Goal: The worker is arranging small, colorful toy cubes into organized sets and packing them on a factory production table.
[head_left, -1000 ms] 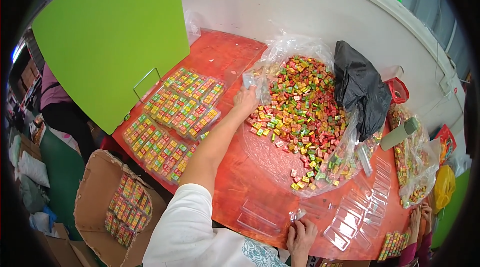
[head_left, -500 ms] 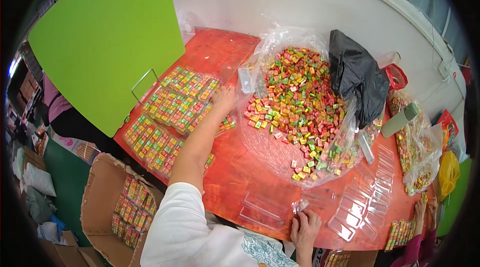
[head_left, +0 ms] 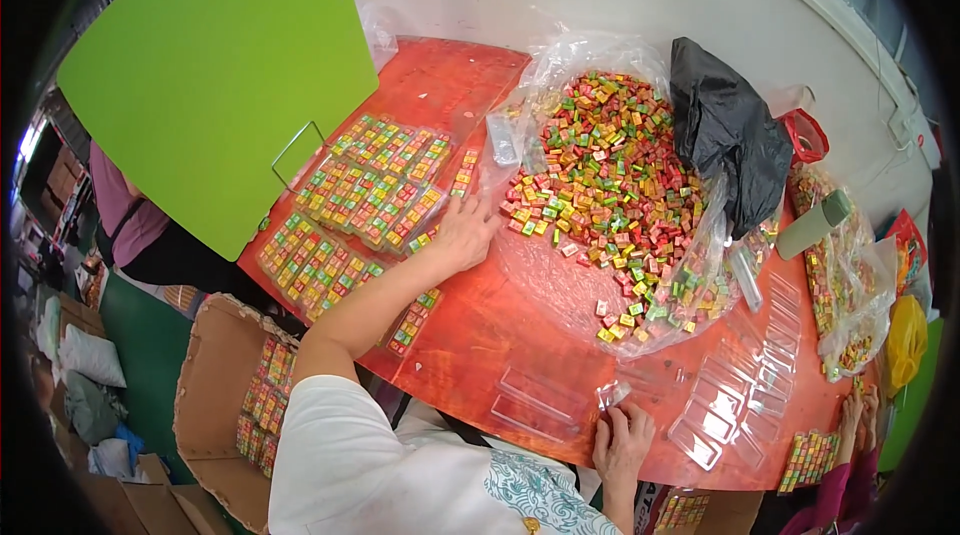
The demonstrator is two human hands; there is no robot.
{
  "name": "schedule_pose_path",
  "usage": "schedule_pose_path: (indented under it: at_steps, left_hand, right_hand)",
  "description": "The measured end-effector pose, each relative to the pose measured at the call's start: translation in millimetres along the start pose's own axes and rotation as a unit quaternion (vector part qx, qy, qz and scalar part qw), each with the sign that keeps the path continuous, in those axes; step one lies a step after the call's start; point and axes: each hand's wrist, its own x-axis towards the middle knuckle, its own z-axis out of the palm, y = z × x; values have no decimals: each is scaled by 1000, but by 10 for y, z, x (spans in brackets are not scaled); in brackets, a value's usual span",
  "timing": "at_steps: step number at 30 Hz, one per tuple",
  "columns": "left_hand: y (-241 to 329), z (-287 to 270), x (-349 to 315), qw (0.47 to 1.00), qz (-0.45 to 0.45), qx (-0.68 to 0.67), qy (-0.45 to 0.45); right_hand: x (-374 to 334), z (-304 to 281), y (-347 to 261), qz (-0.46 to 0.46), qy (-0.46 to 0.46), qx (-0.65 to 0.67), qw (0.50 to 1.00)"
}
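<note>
My left hand [head_left: 468, 233] rests at the right edge of the filled clear trays, fingers outstretched and apart, nothing visibly gripped. Just beyond its fingertips lies a narrow strip of wrapped candies [head_left: 465, 173]. Left of it, filled trays [head_left: 365, 197] hold rows of small red, yellow and green wrapped pieces; my forearm crosses over some of them. At the table's near edge my right hand [head_left: 624, 440] is closed, its curled fingertips on a small clear plastic piece [head_left: 612, 394]. Empty clear trays [head_left: 541, 403] lie to the left of that hand.
A heap of loose wrapped pieces [head_left: 620, 205] spreads over clear plastic at centre, beside a black bag [head_left: 728, 135]. More empty trays [head_left: 735, 395] lie right, near another person's hands [head_left: 858, 415]. A green panel [head_left: 220, 85] stands left; a cardboard box [head_left: 215, 385] sits below.
My left hand has drawn back toward me and slightly right, uncovering the narrow strip of candies. My right hand stays at the clear plastic piece. The whole view has shifted slightly.
</note>
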Motion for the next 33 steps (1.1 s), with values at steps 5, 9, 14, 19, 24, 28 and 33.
schedule_pose_path:
  at_steps: [5,9,14,19,24,28,33]
  left_hand:
    - [-61,184,-20,1000,-2,28,9]
    - [-172,123,-6,997,-50,52,-22]
    - [315,-489,3,999,-15,41,24]
    - [1226,-767,-167,969,133,-207,11]
    - [1680,-1111,-581,935,150,-291,-139]
    - [1721,-972,-989,945,167,-253,-122]
    - [1726,-785,-1101,955,102,-272,-67]
  right_hand:
    - [-17,30,-2,-12,17,-19,1000]
    - [89,27,-34,-18,21,-27,999]
    - [181,60,-98,-20,4,-34,999]
    - [274,160,-190,-97,-12,-24,995]
    - [263,173,-138,-46,1,-18,999]
    - [248,104,-105,-61,13,-37,997]
    - [300,42,-116,-73,6,-33,997]
